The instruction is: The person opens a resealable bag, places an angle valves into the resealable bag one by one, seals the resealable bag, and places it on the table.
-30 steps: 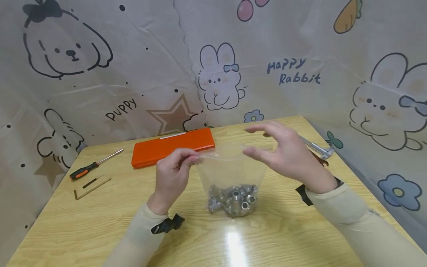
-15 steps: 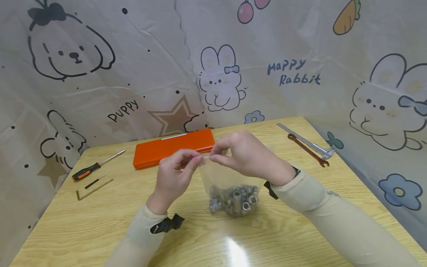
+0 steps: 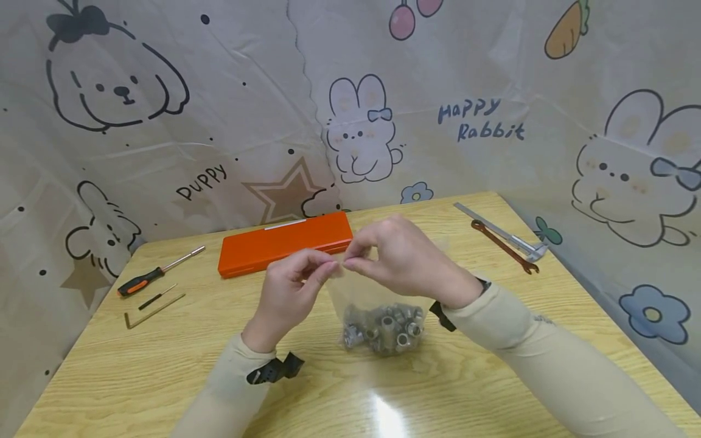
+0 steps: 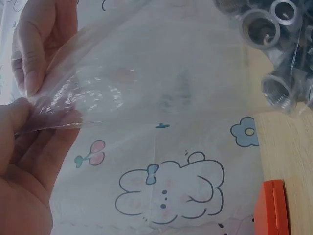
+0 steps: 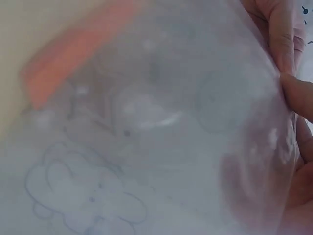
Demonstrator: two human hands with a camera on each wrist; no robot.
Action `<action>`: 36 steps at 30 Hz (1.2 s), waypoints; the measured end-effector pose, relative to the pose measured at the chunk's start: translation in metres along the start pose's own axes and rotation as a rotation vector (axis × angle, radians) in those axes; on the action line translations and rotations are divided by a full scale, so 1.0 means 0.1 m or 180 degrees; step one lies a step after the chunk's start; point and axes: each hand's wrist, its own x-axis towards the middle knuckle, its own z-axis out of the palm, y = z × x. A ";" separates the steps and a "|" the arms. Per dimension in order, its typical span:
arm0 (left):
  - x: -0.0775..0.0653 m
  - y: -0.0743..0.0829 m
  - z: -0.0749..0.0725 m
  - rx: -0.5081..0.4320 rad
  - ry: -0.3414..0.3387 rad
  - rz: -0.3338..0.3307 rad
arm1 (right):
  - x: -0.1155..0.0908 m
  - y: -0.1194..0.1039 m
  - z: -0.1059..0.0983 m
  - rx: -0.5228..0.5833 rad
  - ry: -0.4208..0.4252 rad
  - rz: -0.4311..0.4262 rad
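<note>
**Two hands pinch the top of a clear bag of metal fittings**

At the far left of the table lie a screwdriver with a black and orange handle, a thin dark rod and a hex key, all near one another. Further right, toward the far edge, sits an orange case, closed and flat.

The left hand is raised above the table just near of the case, thumb and fingers pinching the top left edge of the bag. In the left wrist view the film is plainly squeezed between the thumb and fingertips (it creases there).

The bag hangs between the two hands at the middle of the table, its bottom resting on the wood. A heap of fittings, short metal sleeves and nuts, fills the bottom; they show again at the upper right of the left wrist view.

The right hand is touching or almost touching the left one, its thumb and fingers pinching the bag's top edge. The right wrist view is mostly blurred film, with fingertips pressed on it at the right edge.

At the far right lie a wrench and, just beyond it, a steel ruler, side by side.
</note>
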 end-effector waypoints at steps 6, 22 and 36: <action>0.00 -0.01 0.01 -0.0005 0.0110 0.0135 | -0.03 0.01 -0.06 0.0126 -0.0164 0.0251; 0.00 -0.01 0.00 -0.0044 0.0097 0.0045 | -0.14 0.11 -0.16 0.0386 -0.0275 0.0831; 0.01 0.00 -0.06 -0.0134 -0.0028 -0.0073 | -0.15 0.10 -0.20 0.0463 -0.0505 0.1033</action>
